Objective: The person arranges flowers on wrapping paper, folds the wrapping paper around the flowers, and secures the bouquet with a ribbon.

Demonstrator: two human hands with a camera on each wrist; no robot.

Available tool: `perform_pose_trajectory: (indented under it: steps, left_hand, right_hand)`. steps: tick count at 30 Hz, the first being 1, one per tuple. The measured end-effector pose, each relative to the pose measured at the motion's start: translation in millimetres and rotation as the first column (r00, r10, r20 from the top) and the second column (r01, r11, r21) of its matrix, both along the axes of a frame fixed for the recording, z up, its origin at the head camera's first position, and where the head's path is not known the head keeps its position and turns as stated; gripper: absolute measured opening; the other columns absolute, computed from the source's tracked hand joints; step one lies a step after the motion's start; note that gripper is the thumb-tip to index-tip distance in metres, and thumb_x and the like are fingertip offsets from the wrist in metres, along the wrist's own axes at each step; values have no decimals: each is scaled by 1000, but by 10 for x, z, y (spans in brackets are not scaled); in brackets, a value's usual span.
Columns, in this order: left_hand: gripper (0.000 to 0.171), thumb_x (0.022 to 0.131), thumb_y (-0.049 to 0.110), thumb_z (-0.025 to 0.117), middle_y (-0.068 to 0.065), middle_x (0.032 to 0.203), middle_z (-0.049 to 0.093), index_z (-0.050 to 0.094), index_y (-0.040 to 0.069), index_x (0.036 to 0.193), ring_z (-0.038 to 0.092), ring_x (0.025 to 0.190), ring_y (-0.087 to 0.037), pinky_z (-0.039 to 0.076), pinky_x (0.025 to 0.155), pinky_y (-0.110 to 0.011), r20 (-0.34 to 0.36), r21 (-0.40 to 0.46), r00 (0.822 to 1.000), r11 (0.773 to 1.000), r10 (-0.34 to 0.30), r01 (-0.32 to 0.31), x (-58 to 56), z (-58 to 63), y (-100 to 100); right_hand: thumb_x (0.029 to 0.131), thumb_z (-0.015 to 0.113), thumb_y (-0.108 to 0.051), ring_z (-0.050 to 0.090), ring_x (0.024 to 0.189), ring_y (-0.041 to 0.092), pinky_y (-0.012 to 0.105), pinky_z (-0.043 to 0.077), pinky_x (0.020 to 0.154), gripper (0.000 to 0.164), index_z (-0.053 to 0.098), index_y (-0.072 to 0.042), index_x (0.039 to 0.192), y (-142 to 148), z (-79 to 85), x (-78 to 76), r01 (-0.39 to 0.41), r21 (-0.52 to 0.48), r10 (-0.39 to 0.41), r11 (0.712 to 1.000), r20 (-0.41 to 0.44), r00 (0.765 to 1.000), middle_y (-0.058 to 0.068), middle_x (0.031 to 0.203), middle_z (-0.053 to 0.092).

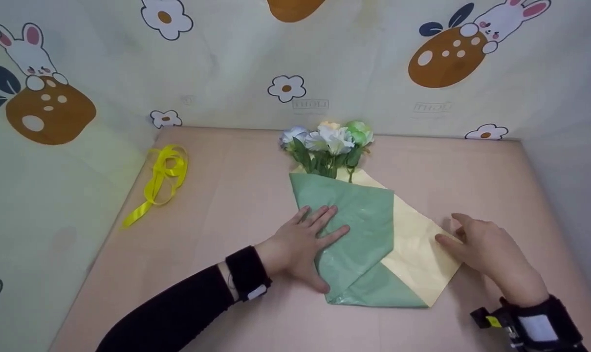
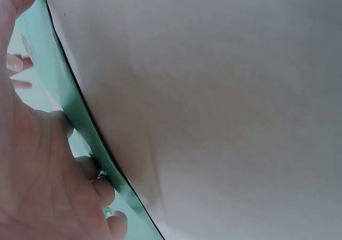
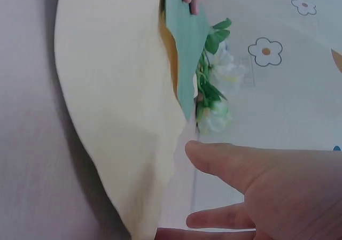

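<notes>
bunny-printed sheeting (image 1: 227, 63) backs the pinkish tabletop (image 1: 227, 171). my left hand (image 1: 300, 249) lies spread on the green wrapping paper (image 1: 363, 215), gripping nothing, flowers (image 1: 330, 140) beyond it. my right hand (image 1: 495, 254), thumb and fingers apart, holds nothing beside the cream paper (image 1: 415, 239); whether it touches, i can't tell.

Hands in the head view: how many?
2. The left hand is spread over the left side of the green paper; the right hand is at the right edge of the cream paper, some of its fingers partly hidden. No other hand shows.
</notes>
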State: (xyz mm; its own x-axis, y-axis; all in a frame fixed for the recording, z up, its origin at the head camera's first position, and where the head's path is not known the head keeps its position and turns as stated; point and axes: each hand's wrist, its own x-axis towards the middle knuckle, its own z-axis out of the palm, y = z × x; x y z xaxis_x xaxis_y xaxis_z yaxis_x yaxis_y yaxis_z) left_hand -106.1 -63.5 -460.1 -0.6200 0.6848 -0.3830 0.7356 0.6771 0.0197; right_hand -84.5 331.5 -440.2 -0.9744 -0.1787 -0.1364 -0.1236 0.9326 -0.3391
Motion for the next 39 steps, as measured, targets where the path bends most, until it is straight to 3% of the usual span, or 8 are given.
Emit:
perform_pose_trajectory:
  steps: [8, 12, 17, 22, 27, 31, 34, 39]
  left_hand:
    - [135, 77, 96, 65, -10, 182, -18, -6, 38, 175, -12, 168, -26, 1, 135, -54, 22, 7, 999, 1000, 24, -24, -3, 8, -3]
    - [134, 77, 96, 64, -10, 182, -18, -6, 38, 175, -11, 169, -26, 1, 135, -54, 24, 11, 999, 1000, 21, -22, -8, 7, 1]
    - [134, 77, 96, 65, -10, 182, -19, -7, 38, 175, -12, 168, -26, 0, 135, -54, 29, 10, 999, 1000, 20, -20, -8, 5, 7]
    - [134, 77, 96, 63, -11, 182, -17, -6, 37, 176, -11, 169, -26, 1, 135, -54, 4, 4, 1000, 1000, 5, -5, -9, 0, 6]
    - [129, 81, 99, 54, -14, 182, -14, -4, 34, 176, -9, 169, -29, 3, 135, -55, 1, 20, 1000, 1000, -19, 19, -17, 9, -15]
    - [116, 93, 95, 41, -15, 182, -15, -5, 29, 176, -9, 169, -29, 2, 135, -53, 31, 66, 1000, 998, -4, 2, -17, -1, -36]
    - [106, 103, 85, 35, -17, 182, -14, -4, 20, 177, -8, 169, -30, 4, 136, -50, 17, 88, 1000, 996, -12, 10, 15, -13, -49]
    - [93, 113, 67, 36, -18, 183, -4, 3, 6, 176, 0, 169, -28, 10, 136, -48, -54, 99, 995, 991, -88, 93, 144, 14, -70]
  right_hand:
    - [99, 80, -38, 61, 79, 23, 42, 50, 71, 44, 74, 2, 117, 112, -64, 27, -1, -33, 3, 999, 61, 998, 6, 89, 71]
    - [102, 76, -32, 51, 68, 18, 35, 42, 62, 25, 70, -8, 98, 148, -50, 58, 21, -44, -18, 999, 65, 998, -1, 73, 57]
    - [104, 75, -33, 48, 60, 16, 29, 37, 54, 27, 67, -12, 90, 185, 15, 82, 26, -114, -16, 993, 92, 996, -4, 65, 49]
    - [105, 74, -38, 51, 60, 13, 25, 39, 54, 30, 73, -12, 91, 238, 48, 113, -11, -260, 81, 966, 260, 962, -2, 70, 60]
    - [111, 67, -23, 60, 73, 16, 27, 49, 64, 22, 77, -5, 103, 290, 41, 162, -32, -506, 207, 862, 294, 933, 2, 84, 69]
    - [114, 56, -9, 67, 87, 13, 27, 57, 77, 23, 72, 8, 117, 239, 36, 203, -58, -696, 298, 716, 230, 927, 1, 99, 73]
    - [117, 47, -5, 73, 104, 17, 31, 61, 91, 36, 53, 20, 142, 155, 30, 232, -32, -790, 367, 613, 249, 896, 19, 123, 71]
    - [117, 52, -15, 71, 121, 30, 44, 62, 99, 78, -1, 12, 167, 31, -10, 296, 198, -794, 354, 575, 459, 815, 40, 153, 43]
